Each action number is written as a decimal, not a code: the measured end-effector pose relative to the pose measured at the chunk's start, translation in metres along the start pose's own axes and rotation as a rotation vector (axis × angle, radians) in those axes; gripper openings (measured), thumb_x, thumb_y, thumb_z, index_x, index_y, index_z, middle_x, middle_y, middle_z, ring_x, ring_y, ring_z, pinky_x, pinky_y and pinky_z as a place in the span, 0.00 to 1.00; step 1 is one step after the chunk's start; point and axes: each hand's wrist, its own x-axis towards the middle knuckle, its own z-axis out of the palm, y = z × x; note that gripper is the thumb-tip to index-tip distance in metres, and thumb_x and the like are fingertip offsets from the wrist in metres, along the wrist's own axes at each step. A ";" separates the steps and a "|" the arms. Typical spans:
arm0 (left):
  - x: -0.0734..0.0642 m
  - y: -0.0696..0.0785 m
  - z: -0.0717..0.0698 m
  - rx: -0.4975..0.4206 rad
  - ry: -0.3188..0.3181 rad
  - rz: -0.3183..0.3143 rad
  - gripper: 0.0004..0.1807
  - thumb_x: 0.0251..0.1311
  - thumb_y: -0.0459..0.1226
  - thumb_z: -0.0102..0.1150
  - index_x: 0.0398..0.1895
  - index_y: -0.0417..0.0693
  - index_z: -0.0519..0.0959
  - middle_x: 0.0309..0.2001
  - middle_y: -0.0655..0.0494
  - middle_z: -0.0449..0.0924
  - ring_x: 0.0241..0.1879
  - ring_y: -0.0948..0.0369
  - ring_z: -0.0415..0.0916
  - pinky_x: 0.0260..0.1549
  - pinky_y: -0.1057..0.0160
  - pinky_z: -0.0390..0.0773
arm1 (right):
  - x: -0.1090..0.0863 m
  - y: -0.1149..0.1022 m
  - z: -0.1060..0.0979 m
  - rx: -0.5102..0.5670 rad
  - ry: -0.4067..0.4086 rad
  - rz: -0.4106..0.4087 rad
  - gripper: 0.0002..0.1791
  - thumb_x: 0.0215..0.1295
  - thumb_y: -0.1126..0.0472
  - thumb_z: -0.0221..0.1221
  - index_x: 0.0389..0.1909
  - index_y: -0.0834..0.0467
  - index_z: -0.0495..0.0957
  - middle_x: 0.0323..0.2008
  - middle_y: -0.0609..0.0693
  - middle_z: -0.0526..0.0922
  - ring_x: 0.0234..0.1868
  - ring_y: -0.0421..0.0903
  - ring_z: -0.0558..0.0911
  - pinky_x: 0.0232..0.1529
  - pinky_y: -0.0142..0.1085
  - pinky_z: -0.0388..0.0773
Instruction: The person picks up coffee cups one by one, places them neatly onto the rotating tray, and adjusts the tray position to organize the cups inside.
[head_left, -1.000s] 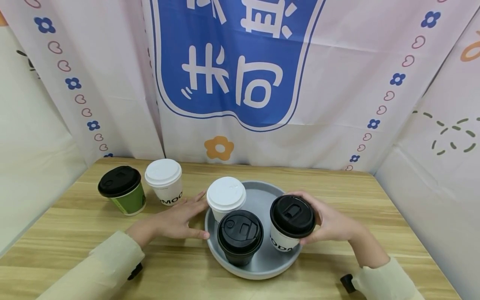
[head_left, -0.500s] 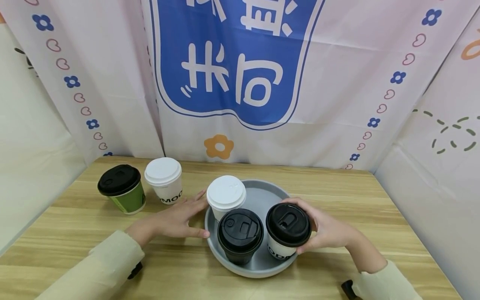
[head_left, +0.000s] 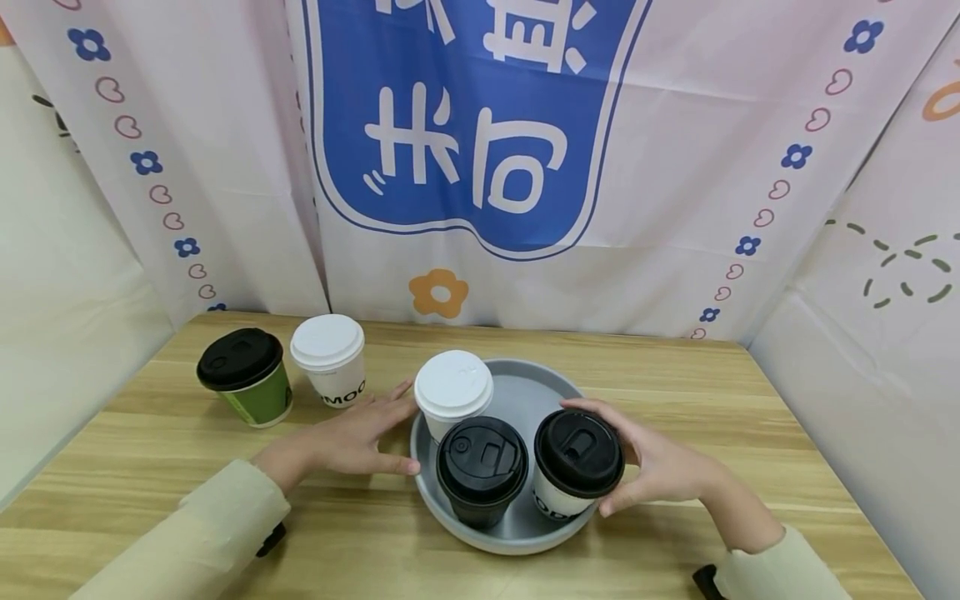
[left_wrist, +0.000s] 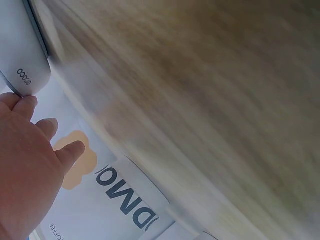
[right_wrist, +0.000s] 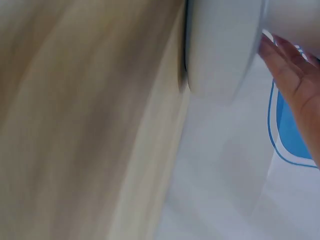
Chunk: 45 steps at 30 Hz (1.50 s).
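Note:
A round grey tray (head_left: 521,542) bears a white-lidded paper cup (head_left: 453,392), a black coffee cup (head_left: 482,467) and a black-lidded white cup (head_left: 577,454). Around the right side of that last cup curves my right hand (head_left: 660,467), its fingers behind the lid and its thumb slightly off the cup wall. In the right wrist view, the fingertips (right_wrist: 267,47) overlap the cup near the tray's edge. My left hand (head_left: 363,437) rests with spread, relaxed fingers at the tray's left rim, thumb against it. The left wrist view shows its fingertips at the tray wall (left_wrist: 25,55).
Left of the tray, a green cup with a black lid (head_left: 247,379) and a white-lidded cup with lettering (head_left: 330,358) stand on the wooden table (head_left: 712,400). The white-lidded one is close behind my left hand. A printed cloth (head_left: 667,208) hangs along the table's back edge.
The black-lidded white cup has moved slightly left and toward me on the tray, beside the black cup. My right hand has since loosened and shifted slightly right. My left hand keeps its place.

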 end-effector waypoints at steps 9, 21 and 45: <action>0.001 0.000 -0.001 -0.011 -0.006 0.003 0.56 0.57 0.64 0.61 0.81 0.61 0.42 0.81 0.54 0.39 0.80 0.43 0.34 0.69 0.26 0.38 | -0.021 -0.003 -0.022 -0.296 0.085 0.072 0.63 0.47 0.66 0.75 0.80 0.53 0.44 0.77 0.57 0.58 0.74 0.32 0.61 0.67 0.43 0.71; 0.003 -0.003 -0.002 -0.016 -0.027 0.002 0.56 0.56 0.63 0.63 0.81 0.62 0.41 0.81 0.56 0.35 0.80 0.44 0.32 0.69 0.26 0.40 | -0.018 0.017 -0.034 -0.647 0.173 0.218 0.55 0.58 0.45 0.69 0.79 0.56 0.48 0.77 0.62 0.54 0.75 0.66 0.58 0.70 0.61 0.56; 0.006 -0.002 -0.005 -0.006 -0.043 0.000 0.57 0.57 0.63 0.62 0.81 0.59 0.41 0.81 0.51 0.35 0.80 0.42 0.33 0.70 0.27 0.41 | 0.001 0.040 -0.036 -0.893 0.021 0.271 0.55 0.59 0.27 0.57 0.79 0.51 0.49 0.79 0.51 0.53 0.78 0.65 0.50 0.68 0.71 0.56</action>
